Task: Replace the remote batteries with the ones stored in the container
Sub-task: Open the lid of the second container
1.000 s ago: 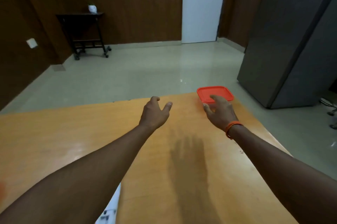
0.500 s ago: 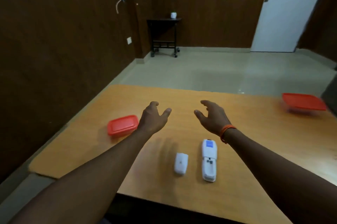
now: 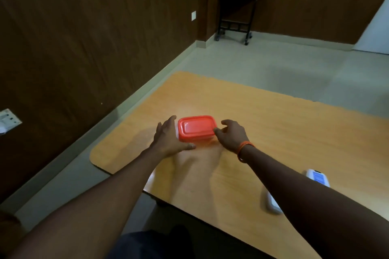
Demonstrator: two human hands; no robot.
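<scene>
Left hand point(image 3: 168, 138) beside red container point(image 3: 194, 137) (lid point(image 3: 196, 126) on), right hand point(image 3: 231, 135) opposite

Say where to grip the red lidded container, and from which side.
Take the red rectangular plastic container by its short ends, under the lid rim, one hand from each side. It sits flat, lid on; left hand and right hand flank those ends.

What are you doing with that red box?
A person has both hands at a red container on the wooden table, its lid on. The left hand lies flat along its left side; the right hand has its thumb at the right corner. Whether they grip it yet is unclear. The white remote lies off to the right, partly behind the right forearm.
</scene>
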